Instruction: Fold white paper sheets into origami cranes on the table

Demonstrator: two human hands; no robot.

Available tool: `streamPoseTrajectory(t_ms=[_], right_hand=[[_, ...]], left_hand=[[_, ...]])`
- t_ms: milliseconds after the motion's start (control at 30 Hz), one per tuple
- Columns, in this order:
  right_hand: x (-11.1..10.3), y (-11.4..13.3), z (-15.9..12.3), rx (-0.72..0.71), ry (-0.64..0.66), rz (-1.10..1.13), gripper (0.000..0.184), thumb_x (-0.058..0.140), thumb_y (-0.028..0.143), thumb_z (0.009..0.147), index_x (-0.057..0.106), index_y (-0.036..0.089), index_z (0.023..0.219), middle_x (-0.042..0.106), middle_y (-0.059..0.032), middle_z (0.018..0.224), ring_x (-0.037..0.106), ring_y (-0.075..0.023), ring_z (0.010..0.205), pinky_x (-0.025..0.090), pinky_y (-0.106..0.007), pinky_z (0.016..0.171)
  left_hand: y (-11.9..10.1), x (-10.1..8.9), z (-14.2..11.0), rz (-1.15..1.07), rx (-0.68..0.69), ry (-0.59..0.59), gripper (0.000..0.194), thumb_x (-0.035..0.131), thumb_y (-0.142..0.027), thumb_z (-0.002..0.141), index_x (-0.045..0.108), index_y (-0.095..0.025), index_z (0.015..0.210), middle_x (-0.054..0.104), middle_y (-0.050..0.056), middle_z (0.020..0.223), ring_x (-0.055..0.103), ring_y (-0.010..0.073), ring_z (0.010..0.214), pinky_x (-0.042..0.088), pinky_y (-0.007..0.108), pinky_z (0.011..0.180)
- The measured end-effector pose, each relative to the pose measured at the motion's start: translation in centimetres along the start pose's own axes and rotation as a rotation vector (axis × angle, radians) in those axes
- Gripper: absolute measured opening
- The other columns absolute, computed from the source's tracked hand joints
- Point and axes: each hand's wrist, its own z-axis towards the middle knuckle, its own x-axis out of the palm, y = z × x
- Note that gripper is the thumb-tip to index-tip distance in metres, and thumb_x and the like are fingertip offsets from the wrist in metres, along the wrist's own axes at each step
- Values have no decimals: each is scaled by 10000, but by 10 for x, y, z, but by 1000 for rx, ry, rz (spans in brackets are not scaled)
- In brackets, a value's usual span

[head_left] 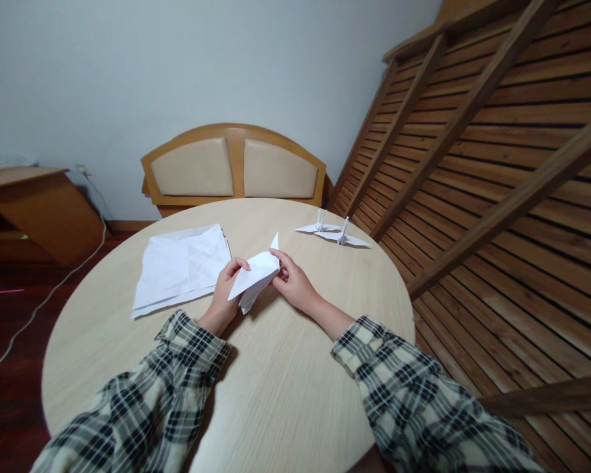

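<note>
Between my hands, a little above the table, is a partly folded white paper crane (pixel 257 270) with one narrow point sticking up at its far right end. My left hand (pixel 226 289) grips its left side, thumb on top and the other fingers hidden underneath. At the right end, my right hand (pixel 293 281) pinches the paper near the base of the upright point. Two finished-looking white paper cranes (pixel 343 238) with spread wings stand close together at the table's far right. A stack of creased white paper sheets (pixel 180 266) lies left of my hands.
The round, pale wooden table (pixel 285 394) carries all the paper. Behind it stands a padded wooden headboard (pixel 234 164) against the wall. A large slatted wooden panel (pixel 473 197) leans along the right. On the left are a wooden desk (pixel 44 210) and a white cable (pixel 54 289) on the floor.
</note>
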Motion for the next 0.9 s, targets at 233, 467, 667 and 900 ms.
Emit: streamPoseTrajectory(t_ms=[233, 467, 667, 900], right_hand=[[-4, 1, 4, 9, -101, -149, 386, 600, 111, 747, 657, 237, 1107, 644, -40, 1017, 553, -141, 766, 482, -335, 768], [-9, 4, 6, 16, -172, -363, 74, 631, 208, 796, 691, 205, 754, 499, 5, 691, 474, -147, 674, 402, -306, 676], [-8, -5, 5, 26, -187, -302, 131, 660, 191, 763, 685, 219, 888, 536, -27, 959, 544, -142, 793, 460, -290, 715], [-11, -4, 9, -91, -222, -419, 34, 632, 226, 833, 646, 212, 805, 627, -25, 857, 573, -186, 867, 453, -341, 813]], left_hand=[[2, 0, 0, 31, 24, -23, 203, 672, -333, 677, 542, -194, 746, 561, -30, 618, 494, 100, 512, 348, 193, 460], [4, 2, 1, 13, 53, -36, 156, 698, -236, 657, 594, -181, 759, 546, -35, 638, 479, 85, 549, 359, 182, 486], [1, 6, -1, -23, 11, -49, 233, 686, -254, 663, 592, -186, 865, 614, 0, 808, 570, 123, 665, 502, 243, 578], [-5, 13, -4, -18, -28, 32, 278, 710, -231, 616, 617, -180, 873, 622, 24, 838, 566, 139, 704, 526, 248, 570]])
